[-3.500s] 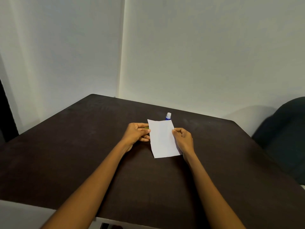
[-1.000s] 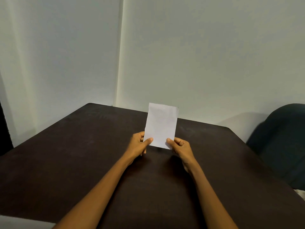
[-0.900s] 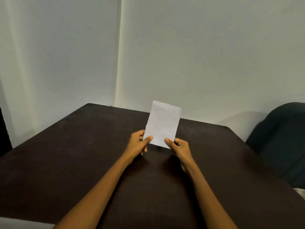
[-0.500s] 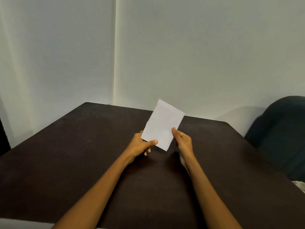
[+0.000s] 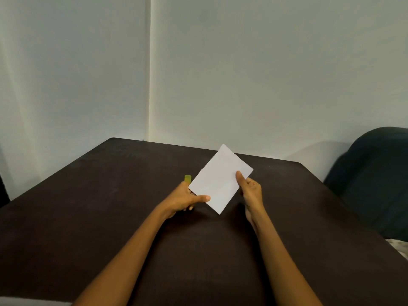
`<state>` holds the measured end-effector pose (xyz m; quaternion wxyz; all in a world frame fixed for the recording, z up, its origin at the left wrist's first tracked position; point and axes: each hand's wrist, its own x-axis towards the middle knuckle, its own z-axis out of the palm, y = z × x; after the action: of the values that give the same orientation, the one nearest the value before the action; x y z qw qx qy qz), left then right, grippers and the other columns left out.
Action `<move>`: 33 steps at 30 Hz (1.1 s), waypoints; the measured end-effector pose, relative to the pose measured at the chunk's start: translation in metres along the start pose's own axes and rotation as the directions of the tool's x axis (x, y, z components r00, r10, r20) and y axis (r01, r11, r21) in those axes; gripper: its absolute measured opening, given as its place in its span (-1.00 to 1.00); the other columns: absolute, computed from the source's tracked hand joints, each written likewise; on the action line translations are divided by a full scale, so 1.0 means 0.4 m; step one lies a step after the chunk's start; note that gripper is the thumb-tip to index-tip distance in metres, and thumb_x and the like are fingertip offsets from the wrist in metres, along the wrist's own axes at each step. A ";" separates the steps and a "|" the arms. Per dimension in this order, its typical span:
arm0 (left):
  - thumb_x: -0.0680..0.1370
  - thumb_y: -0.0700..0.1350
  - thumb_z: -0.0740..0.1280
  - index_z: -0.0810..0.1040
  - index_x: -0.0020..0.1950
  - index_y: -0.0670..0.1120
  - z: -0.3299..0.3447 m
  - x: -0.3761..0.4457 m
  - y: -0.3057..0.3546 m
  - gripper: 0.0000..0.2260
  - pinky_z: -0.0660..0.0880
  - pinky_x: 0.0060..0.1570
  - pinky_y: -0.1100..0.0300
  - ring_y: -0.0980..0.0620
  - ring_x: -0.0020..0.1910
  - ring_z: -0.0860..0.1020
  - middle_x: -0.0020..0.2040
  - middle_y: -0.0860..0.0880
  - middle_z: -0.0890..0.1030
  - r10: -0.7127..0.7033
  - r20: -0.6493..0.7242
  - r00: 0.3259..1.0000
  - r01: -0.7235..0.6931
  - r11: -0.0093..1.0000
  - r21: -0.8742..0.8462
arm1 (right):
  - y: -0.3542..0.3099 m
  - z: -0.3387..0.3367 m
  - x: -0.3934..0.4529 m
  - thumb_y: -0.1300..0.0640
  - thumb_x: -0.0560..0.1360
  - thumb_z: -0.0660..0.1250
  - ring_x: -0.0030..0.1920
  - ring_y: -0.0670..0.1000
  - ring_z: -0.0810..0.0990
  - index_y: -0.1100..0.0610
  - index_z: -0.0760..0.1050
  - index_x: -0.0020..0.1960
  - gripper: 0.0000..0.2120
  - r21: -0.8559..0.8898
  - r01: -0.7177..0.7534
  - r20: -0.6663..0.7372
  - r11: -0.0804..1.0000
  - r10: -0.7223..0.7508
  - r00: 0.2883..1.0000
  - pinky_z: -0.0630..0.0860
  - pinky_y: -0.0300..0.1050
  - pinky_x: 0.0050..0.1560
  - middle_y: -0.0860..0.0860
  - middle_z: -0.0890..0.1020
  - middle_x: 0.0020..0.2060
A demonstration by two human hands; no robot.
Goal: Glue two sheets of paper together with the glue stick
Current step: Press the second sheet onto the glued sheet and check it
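A white paper sheet is held in the air above the dark table, tilted with its top to the right. My left hand pinches its lower left edge with the thumb on top. A yellow-green cap or tube end sticks up from behind that hand's fingers. My right hand pinches the sheet's right edge, thumb on the front face. Whether this is one sheet or two stuck together cannot be told. The blue glue stick body is hidden behind the paper.
The table stands in a corner of pale walls. A dark padded chair is at the right, beyond the table's right edge.
The paper was lifted off the table and stood upright, then rotated clockwise and lowered. My right hand slid from the bottom edge up to the right edge. The yellow-green piece came into view.
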<state>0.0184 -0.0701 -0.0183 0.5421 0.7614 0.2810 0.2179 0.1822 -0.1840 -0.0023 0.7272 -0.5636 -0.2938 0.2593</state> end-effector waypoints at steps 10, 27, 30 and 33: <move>0.50 -0.12 0.37 0.58 0.15 -0.19 -0.023 -0.001 -0.001 -0.74 0.49 -0.49 0.29 0.15 -0.38 0.57 -0.20 0.02 0.70 0.058 -0.246 0.968 -0.131 0.947 -0.293 | -0.010 -0.045 0.020 0.12 0.46 0.40 -0.35 -0.12 0.41 0.10 0.63 -0.07 -0.92 -0.100 0.018 -0.027 0.995 -0.021 0.999 0.42 -0.27 -0.34 -0.12 0.57 -0.39; 0.48 -0.15 0.39 0.61 0.03 -0.17 0.014 -0.001 0.011 -0.83 0.46 -0.60 0.28 0.06 -0.56 0.56 -0.28 0.02 0.71 0.091 -0.273 0.958 -0.167 0.948 -0.272 | 0.039 0.085 -0.031 0.09 0.44 0.43 -0.38 -0.08 0.38 0.12 0.51 -0.28 -0.81 -0.137 0.043 0.244 0.990 -0.009 0.970 0.35 -0.22 -0.30 -0.01 0.49 -0.42; 0.48 -0.12 0.40 0.60 -0.03 -0.09 0.017 -0.001 0.006 -0.90 0.38 -0.63 0.30 0.07 -0.57 0.54 -0.23 0.01 0.72 0.115 -0.191 0.975 -0.152 0.970 -0.192 | 0.028 0.066 -0.015 0.05 0.46 0.41 -0.33 -0.10 0.44 0.16 0.62 -0.18 -0.83 -0.097 0.021 0.158 0.995 -0.006 0.987 0.36 -0.21 -0.27 0.02 0.64 -0.28; 0.48 -0.13 0.39 0.61 -0.06 -0.12 0.016 -0.001 0.005 -0.91 0.33 -0.65 0.31 0.09 -0.59 0.50 -0.19 -0.01 0.72 0.113 -0.134 0.985 -0.134 0.978 -0.161 | 0.024 0.044 -0.001 0.04 0.48 0.38 -0.20 0.03 0.45 0.14 0.65 -0.12 -0.83 -0.026 -0.029 0.054 0.999 0.030 0.998 0.35 -0.15 -0.22 0.12 0.68 -0.09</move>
<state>0.0224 -0.0755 -0.0183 0.5716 0.7137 0.2467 0.3211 0.1689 -0.1702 -0.0082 0.7078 -0.5696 -0.3086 0.2816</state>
